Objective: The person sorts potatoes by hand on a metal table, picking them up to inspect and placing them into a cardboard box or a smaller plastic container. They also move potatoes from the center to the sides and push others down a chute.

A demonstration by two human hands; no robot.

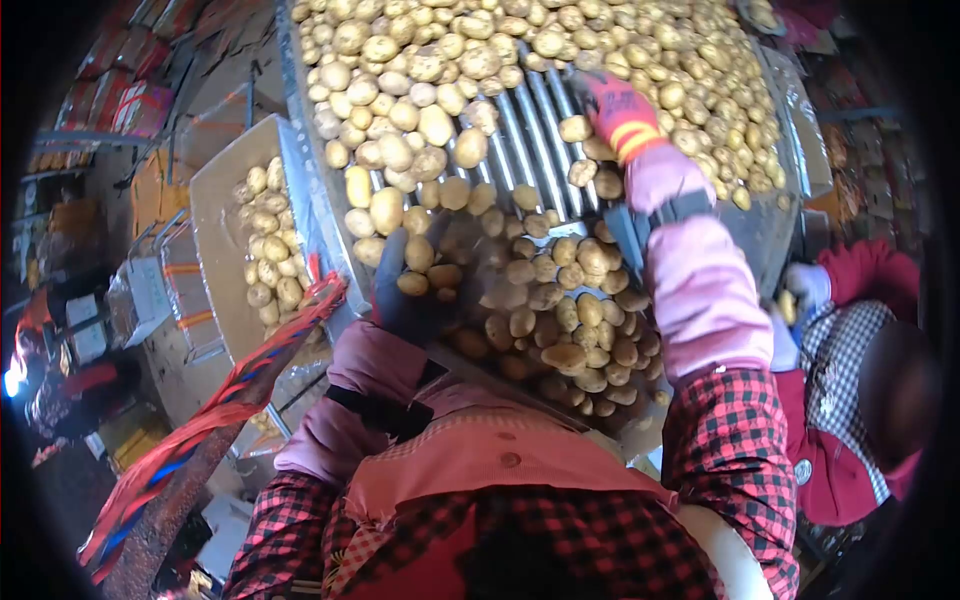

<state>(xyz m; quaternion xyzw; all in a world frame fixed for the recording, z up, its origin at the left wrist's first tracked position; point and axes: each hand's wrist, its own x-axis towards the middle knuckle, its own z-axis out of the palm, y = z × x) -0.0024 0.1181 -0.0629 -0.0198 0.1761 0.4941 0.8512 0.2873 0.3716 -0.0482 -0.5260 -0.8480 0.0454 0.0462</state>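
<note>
Likely firm, light and prone to roll, the potatoes (395,152) filling the frame's top and centre suit cupping round their middles, though whether the left hand (405,312), centre-left, or right hand (614,108), upper centre, grips any I cannot tell.

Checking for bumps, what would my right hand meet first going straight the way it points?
Likely the heaped potatoes beyond your right hand, though depth is unclear, so it might pass above them.
</note>
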